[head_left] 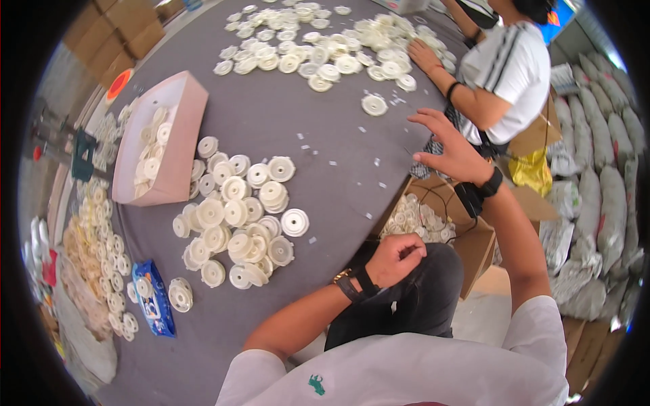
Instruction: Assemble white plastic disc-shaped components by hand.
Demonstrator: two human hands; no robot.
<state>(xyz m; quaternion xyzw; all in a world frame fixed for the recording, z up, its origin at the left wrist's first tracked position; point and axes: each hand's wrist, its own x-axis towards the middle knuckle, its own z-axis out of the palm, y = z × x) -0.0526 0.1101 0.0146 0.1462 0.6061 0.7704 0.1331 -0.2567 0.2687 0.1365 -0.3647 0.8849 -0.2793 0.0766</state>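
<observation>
My left hand (398,260) is curled closed over my dark-trousered leg, beside the table edge. Whatever its fingers hold, if anything, is hidden. My right hand (447,150) hovers at the table's right edge with thumb and fingers apart and nothing between them. Below it stands an open cardboard box (477,237) filled with white round plastic parts (416,220). On the grey tabletop (325,223), left of my hands, lies a loose pile of white plastic discs (235,212) with raised centres. A single disc (374,104) sits beyond my right hand, near small white scraps (361,129).
A pink box (193,135) holding discs stands on the left. A blue packet (154,298) lies near a small disc stack (181,295). Another heap of discs (349,64) spreads at the far side, where a co-worker's hand (425,57) rests. Filled sacks (596,155) line the right.
</observation>
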